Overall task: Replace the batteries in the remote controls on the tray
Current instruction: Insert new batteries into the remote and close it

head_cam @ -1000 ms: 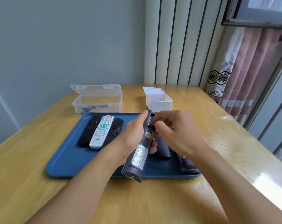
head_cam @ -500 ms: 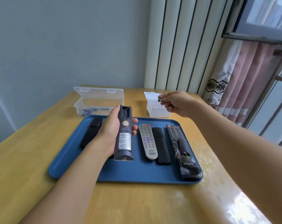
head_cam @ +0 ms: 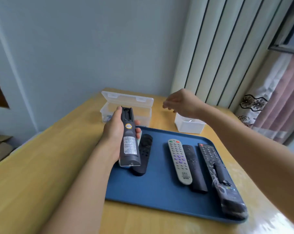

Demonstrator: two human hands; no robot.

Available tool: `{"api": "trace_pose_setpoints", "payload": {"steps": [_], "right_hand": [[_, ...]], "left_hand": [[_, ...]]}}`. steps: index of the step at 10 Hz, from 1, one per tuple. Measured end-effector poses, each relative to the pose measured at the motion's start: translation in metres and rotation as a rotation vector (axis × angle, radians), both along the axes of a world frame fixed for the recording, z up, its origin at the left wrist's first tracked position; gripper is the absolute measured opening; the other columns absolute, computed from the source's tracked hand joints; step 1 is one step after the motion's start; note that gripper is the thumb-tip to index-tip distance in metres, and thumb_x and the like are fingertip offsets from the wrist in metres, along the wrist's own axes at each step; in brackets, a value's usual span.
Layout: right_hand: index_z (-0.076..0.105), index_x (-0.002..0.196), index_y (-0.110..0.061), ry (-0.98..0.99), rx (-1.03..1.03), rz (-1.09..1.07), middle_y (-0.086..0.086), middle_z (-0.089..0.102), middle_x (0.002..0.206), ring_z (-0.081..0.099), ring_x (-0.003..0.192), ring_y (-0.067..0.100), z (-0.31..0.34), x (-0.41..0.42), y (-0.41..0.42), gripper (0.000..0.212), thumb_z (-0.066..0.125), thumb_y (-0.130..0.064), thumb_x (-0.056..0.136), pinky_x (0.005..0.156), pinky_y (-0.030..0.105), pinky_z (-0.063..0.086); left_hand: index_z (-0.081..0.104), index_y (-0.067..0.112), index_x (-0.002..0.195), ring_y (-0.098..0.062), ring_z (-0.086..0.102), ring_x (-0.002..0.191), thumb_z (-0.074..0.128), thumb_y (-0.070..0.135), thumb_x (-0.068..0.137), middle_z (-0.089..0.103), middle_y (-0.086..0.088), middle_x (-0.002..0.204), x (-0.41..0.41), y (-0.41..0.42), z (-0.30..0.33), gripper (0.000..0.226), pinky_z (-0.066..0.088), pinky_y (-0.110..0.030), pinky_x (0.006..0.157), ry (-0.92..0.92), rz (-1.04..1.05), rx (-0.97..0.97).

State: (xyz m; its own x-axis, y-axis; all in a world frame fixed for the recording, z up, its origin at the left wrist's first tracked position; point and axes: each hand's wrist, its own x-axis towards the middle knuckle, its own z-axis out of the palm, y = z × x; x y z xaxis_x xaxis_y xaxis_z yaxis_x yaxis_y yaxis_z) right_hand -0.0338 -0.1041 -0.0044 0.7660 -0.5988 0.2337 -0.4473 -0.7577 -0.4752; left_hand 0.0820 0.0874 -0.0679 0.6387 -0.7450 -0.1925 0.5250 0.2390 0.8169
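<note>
Nearest the viewer, the blue tray (head_cam: 159, 191) lies on the wooden table (head_cam: 33, 174) beneath both forearms. On its near right part, below the right forearm, rests a wrapped remote (head_cam: 222, 179), black, in crinkled clear film, with a small black piece lying on top of it. Just left of that lie a slim black remote (head_cam: 194, 168) and a grey remote (head_cam: 179, 161) with purple keys, side by side and touching along their length.

The left hand (head_cam: 115, 137) grips the held remote (head_cam: 129, 139) above the tray's left part, back side up: thumb along the left edge, fingertips (head_cam: 137, 123) showing past the right edge. Its battery bay (head_cam: 127, 114), at the far end, is uncovered; no cells show in it. A yellow sticker and a white label sit lower on the back. Directly under this hand's fingers, a round-pad remote (head_cam: 143, 154) lies on the tray, partly hidden by the held remote. A sliver of white shows under the held remote's near end; what it belongs to cannot be told.

The right hand (head_cam: 181, 103) hovers farther off, fingers loosely spread and blurred, holding nothing that can be seen. Just below its wrist stands the white box (head_cam: 189, 126), lidless, past the tray's far edge, with a small metallic item inside. Beyond the left hand sits the clear box (head_cam: 126, 107), lid raised, small items at its left end.
</note>
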Motion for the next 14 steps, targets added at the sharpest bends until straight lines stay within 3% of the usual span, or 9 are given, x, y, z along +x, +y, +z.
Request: {"api": "trace_pose_setpoints", "payload": {"steps": [1, 2, 4, 5, 6, 7, 8, 10, 14], "right_hand": [[0.077, 0.106, -0.013, 0.101, -0.072, 0.243, 0.004, 0.076, 0.106, 0.069, 0.099, 0.02, -0.006, 0.042, 0.053, 0.023, 0.057, -0.015, 0.096, 0.091, 0.033, 0.053], [0.069, 0.125, -0.014, 0.223, -0.192, 0.215, 0.005, 0.066, 0.13, 0.058, 0.121, 0.025, -0.019, 0.092, 0.073, 0.042, 0.042, 0.0, 0.095, 0.092, 0.024, 0.041], [0.065, 0.124, -0.003, 0.49, -0.123, 0.029, 0.016, 0.065, 0.124, 0.063, 0.112, 0.033, -0.025, 0.144, 0.043, 0.033, 0.047, -0.002, 0.095, 0.086, 0.035, 0.052], [0.061, 0.129, -0.005, 0.539, -0.075, 0.064, 0.013, 0.065, 0.124, 0.068, 0.107, 0.031, -0.025, 0.16, 0.035, 0.034, 0.054, -0.006, 0.096, 0.081, 0.034, 0.056], [0.048, 0.142, -0.01, 0.627, 0.033, 0.075, 0.011, 0.055, 0.137, 0.073, 0.097, 0.03, -0.031, 0.168, 0.032, 0.039, 0.048, -0.014, 0.103, 0.095, 0.042, 0.056], [0.043, 0.149, -0.019, 0.611, 0.165, 0.062, 0.009, 0.047, 0.145, 0.075, 0.082, 0.027, -0.034, 0.176, 0.027, 0.05, 0.056, -0.015, 0.101, 0.084, 0.037, 0.06], [0.048, 0.145, -0.023, 0.632, 0.158, 0.081, 0.011, 0.052, 0.139, 0.076, 0.073, 0.023, -0.038, 0.182, 0.022, 0.051, 0.063, -0.016, 0.097, 0.067, 0.03, 0.059], [0.067, 0.126, -0.015, 0.617, -0.035, 0.093, 0.011, 0.066, 0.117, 0.073, 0.091, 0.028, -0.049, 0.197, 0.024, 0.041, 0.074, -0.006, 0.087, 0.078, 0.039, 0.063], [0.069, 0.099, 0.001, 0.634, -0.099, 0.01, 0.013, 0.072, 0.089, 0.074, 0.082, 0.028, -0.056, 0.212, 0.023, 0.017, 0.073, -0.001, 0.083, 0.076, 0.04, 0.062]], "left_hand": [[0.061, 0.005, 0.099, -0.023, 0.052, 0.049, 0.046, 0.047, 0.104, 0.066, -0.016, 0.08, 0.032, 0.014, -0.004, 0.044, 0.048, -0.026, 0.043, -0.038, 0.138, 0.036], [0.061, 0.007, 0.104, -0.025, 0.053, 0.051, 0.044, 0.046, 0.104, 0.069, -0.018, 0.086, 0.05, 0.026, -0.011, 0.043, 0.049, -0.026, 0.044, -0.039, 0.18, 0.056], [0.059, 0.007, 0.112, -0.023, 0.053, 0.046, 0.042, 0.046, 0.105, 0.066, -0.017, 0.083, 0.067, 0.032, -0.017, 0.043, 0.049, -0.025, 0.043, -0.004, 0.229, 0.029], [0.057, 0.006, 0.106, -0.023, 0.053, 0.044, 0.042, 0.046, 0.105, 0.065, -0.016, 0.079, 0.076, 0.034, -0.021, 0.043, 0.048, -0.025, 0.04, 0.031, 0.253, 0.03], [0.057, 0.005, 0.101, -0.022, 0.053, 0.042, 0.042, 0.046, 0.105, 0.064, -0.015, 0.077, 0.077, 0.034, -0.026, 0.044, 0.048, -0.025, 0.041, 0.065, 0.247, 0.031], [0.058, 0.004, 0.092, -0.022, 0.053, 0.042, 0.041, 0.046, 0.106, 0.062, -0.014, 0.074, 0.081, 0.033, -0.029, 0.047, 0.048, -0.025, 0.041, 0.07, 0.234, 0.047], [0.061, 0.001, 0.095, -0.022, 0.053, 0.043, 0.04, 0.047, 0.106, 0.063, -0.014, 0.072, 0.083, 0.029, -0.032, 0.051, 0.048, -0.025, 0.04, 0.053, 0.22, 0.074], [0.059, -0.007, 0.124, -0.022, 0.054, 0.043, 0.041, 0.051, 0.104, 0.063, -0.012, 0.066, 0.084, 0.025, -0.035, 0.063, 0.049, -0.026, 0.039, 0.042, 0.204, 0.113], [0.06, -0.001, 0.121, -0.022, 0.055, 0.045, 0.041, 0.051, 0.104, 0.066, -0.012, 0.069, 0.083, 0.021, -0.034, 0.058, 0.049, -0.028, 0.046, -0.011, 0.198, 0.128]]}}
